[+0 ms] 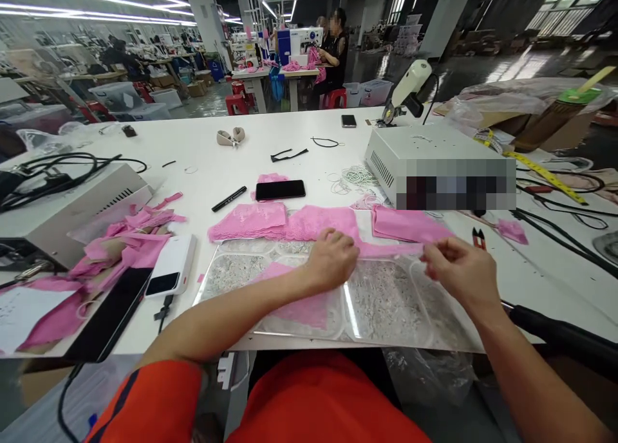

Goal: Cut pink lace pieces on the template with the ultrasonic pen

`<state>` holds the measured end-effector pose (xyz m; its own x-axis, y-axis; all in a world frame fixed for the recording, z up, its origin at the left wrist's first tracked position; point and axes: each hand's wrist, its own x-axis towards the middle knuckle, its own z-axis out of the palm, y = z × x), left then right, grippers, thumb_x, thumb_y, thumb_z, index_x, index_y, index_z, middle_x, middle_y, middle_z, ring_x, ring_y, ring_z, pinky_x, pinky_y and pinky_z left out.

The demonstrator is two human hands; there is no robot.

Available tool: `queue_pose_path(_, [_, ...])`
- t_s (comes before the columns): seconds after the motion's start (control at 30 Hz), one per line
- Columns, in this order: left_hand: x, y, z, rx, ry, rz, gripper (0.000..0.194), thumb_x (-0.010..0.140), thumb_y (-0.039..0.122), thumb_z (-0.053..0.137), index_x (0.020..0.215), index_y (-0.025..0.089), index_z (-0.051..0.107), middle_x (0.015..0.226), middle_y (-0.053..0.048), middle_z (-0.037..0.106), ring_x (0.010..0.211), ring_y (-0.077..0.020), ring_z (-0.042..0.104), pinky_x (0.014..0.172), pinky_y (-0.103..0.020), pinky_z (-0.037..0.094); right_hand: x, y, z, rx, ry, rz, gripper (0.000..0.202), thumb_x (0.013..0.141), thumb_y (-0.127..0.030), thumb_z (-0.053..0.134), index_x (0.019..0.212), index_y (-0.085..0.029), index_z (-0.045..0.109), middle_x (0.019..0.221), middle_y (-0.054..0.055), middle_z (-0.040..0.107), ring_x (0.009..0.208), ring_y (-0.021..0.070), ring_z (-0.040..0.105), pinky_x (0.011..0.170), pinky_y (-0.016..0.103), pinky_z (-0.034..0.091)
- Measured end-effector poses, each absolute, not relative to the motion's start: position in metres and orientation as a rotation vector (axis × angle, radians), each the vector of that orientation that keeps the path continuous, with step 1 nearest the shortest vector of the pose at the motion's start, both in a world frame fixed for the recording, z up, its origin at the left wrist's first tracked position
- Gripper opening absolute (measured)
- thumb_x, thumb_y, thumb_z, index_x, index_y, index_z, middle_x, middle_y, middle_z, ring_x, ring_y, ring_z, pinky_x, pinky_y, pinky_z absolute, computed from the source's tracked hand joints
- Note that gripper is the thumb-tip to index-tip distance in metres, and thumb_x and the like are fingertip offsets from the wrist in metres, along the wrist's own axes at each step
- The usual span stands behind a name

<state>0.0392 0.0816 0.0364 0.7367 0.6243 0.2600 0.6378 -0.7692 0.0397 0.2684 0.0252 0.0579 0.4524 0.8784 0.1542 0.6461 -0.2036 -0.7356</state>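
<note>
My left hand (333,257) rests closed on a pink lace fabric piece (322,221), fingers curled down at its lower edge; its fingertips are hidden. From there a narrow pink part runs right to my right hand (461,269), where thumb and forefinger pinch its end. Under my wrists lies a clear plastic template (386,295) with rounded panels. A sheer pink piece (302,308) lies on it, partly covered by my left forearm. Beyond the template are another pink lace piece (251,221) on the left and a folded pink stack (410,224) on the right.
A grey metal box (429,143) stands at the back right, a black phone (280,190) and a pen (229,199) further left. Pink scraps (130,237), a white power bank (171,266) and cables crowd the left side. A black-handled tool (555,330) lies beside my right forearm.
</note>
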Motion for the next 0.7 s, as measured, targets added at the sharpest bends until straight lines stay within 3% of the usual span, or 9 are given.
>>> queue_pose_path(0.17, [0.029,0.042,0.020,-2.978,-0.654,-0.245,0.022,0.095,0.012,0.048,0.087,0.018,0.068,0.089,-0.005,0.068,0.087,-0.0186,0.060,0.104,-0.038,0.040,0.293,-0.026,0.017,-2.112,-1.372,0.414,0.022,0.064,-0.037,0.060,0.046,-0.027,0.052,0.046,0.006,0.059,0.043,0.0218,0.053,0.047,0.037,0.038])
queue_pose_path(0.33, [0.023,0.031,0.025,-2.999,-0.452,-0.170,0.017,0.093,0.012,0.052,0.101,0.015,0.067,0.095,-0.008,0.068,0.088,-0.0207,0.061,0.105,-0.043,0.041,0.307,-0.049,0.007,-2.307,-1.466,0.393,0.022,0.067,-0.045,0.060,0.053,-0.029,0.054,0.051,0.003,0.061,0.048,0.0223,0.055,0.049,0.035,0.037])
queue_pose_path(0.47, [0.020,0.048,0.037,-3.134,-0.642,-0.137,0.017,0.088,0.010,0.056,0.098,0.017,0.069,0.101,-0.007,0.070,0.092,-0.0200,0.064,0.100,-0.040,0.044,0.304,-0.048,0.015,-2.217,-1.456,0.342,0.020,0.071,-0.045,0.056,0.062,-0.027,0.059,0.058,0.001,0.065,0.053,0.0204,0.059,0.052,0.032,0.039])
queue_pose_path(0.7, [0.072,0.130,0.058,-3.083,-1.013,-0.250,0.022,0.095,0.015,0.050,0.096,0.017,0.072,0.100,-0.008,0.070,0.095,-0.0200,0.066,0.084,-0.033,0.051,0.306,0.013,0.024,-1.911,-1.518,0.222,0.014,0.076,-0.034,0.053,0.073,-0.024,0.062,0.064,0.002,0.067,0.061,0.0180,0.063,0.062,0.030,0.044])
